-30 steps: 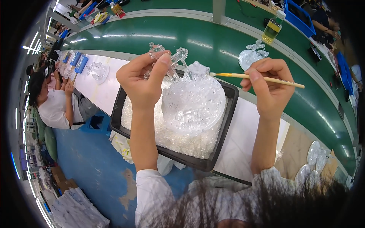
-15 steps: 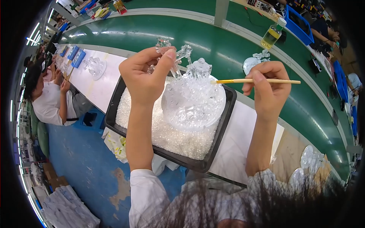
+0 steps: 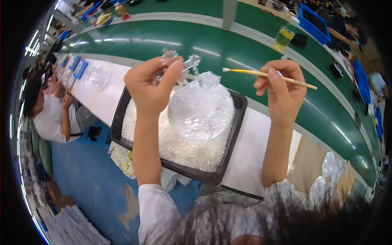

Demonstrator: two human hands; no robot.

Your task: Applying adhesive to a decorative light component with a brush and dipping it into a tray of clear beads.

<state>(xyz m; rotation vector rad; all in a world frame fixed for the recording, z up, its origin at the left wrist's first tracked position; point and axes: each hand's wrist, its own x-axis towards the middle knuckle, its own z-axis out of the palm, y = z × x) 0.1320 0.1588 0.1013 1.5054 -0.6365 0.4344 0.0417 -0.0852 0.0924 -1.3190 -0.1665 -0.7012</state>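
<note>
Head view, left hand (image 3: 151, 87): up it comes in the middle of the picture, thumb and fingers drawn together in a pinch, with hold of the clear ornament (image 3: 201, 112) by its upper figures, a bit blurred at the fingertips

Ornament: here's the round disc base, tilted face-on, seen over the black tray (image 3: 230, 143) to the right of the left forearm; whether it touches the white granules (image 3: 188, 153) below, I cannot tell

Right hand (image 3: 283, 92): over on the other side, fingers curled, thumb pressing in, and it has a slim paintbrush (image 3: 253, 72) held nearly level, the handle end poking out to the right

Brush tip: pointing left, just beside the small figure at the disc's upper edge, a slim gap showing in this view

Tray: set aslant on the white tabletop (image 3: 249, 143), granules spread inside

Green surface (image 3: 134, 32): sweeping across beyond both hands, with a bottle of yellow liquid (image 3: 283, 37) behind the right one

Co-worker (image 3: 53, 120): seated at the left in a white top, blue blocks (image 3: 80, 69) and another clear piece (image 3: 99, 78) on the tabletop nearby

Lower right: clear discs (image 3: 328, 165) resting on a brown board (image 3: 304, 165)
</note>
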